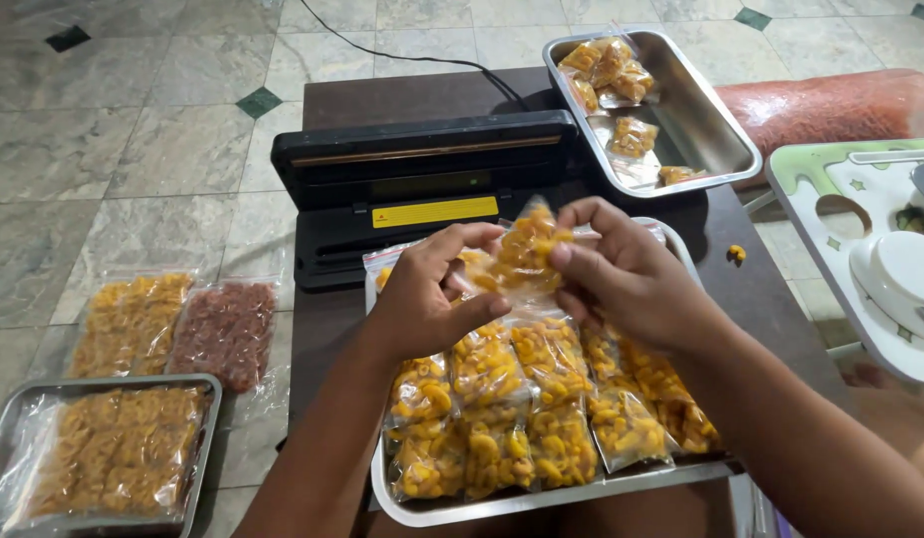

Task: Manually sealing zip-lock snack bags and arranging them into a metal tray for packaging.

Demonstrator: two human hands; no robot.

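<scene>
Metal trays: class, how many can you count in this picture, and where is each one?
3. One tray sits under the hands, full of snack packets; one is at the table's far right corner; one lies on the floor, lower left. Others may lie outside the picture.

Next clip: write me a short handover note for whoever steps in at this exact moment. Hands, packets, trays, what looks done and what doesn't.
Left hand and right hand: both pinch one small clear packet of yellow macaroni snacks, held up over the front tray.
Front steel tray: rows of filled small packets.
Black vacuum sealer: just behind that tray, lid down.
Back steel tray: a few packets at its far end, the rest bare.
Floor, left: a steel tray with one large bag, plus a yellow bag and a reddish bag.
Whether the held packet is sealed cannot be told.
</scene>
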